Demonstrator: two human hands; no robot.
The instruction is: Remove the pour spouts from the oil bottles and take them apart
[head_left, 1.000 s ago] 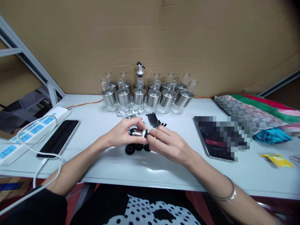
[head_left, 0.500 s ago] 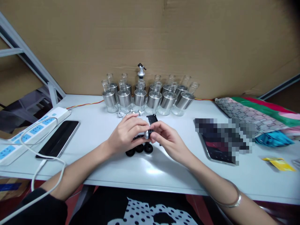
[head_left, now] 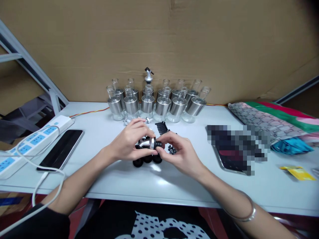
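My left hand (head_left: 128, 141) is closed round a silver pourer spout (head_left: 146, 143), which lies sideways with its wide end to the right. At that end my right hand (head_left: 181, 151) pinches a ribbed black stopper (head_left: 158, 144), and the two parts touch. Below and behind the fingers lie several round black caps (head_left: 138, 162), partly hidden. Slim black pieces (head_left: 161, 127) are lined up just beyond the hands. Small black tube-like bits (head_left: 171, 149) sit beside my right fingers. More silver spouts (head_left: 128, 121) show behind my left hand.
Glass bottles with metal sleeves (head_left: 147, 105) stand in two rows at the back, one topped by a pourer (head_left: 149, 74). A power strip (head_left: 37, 142), a cable and a phone (head_left: 61, 149) lie left. Another phone (head_left: 231, 159), a patterned cloth bag (head_left: 264, 124) and a yellow packet (head_left: 297, 173) lie right.
The spout and stopper have come into clearer view between my fingers, and my right hand has shifted slightly down. The small black bits beside it are now uncovered.
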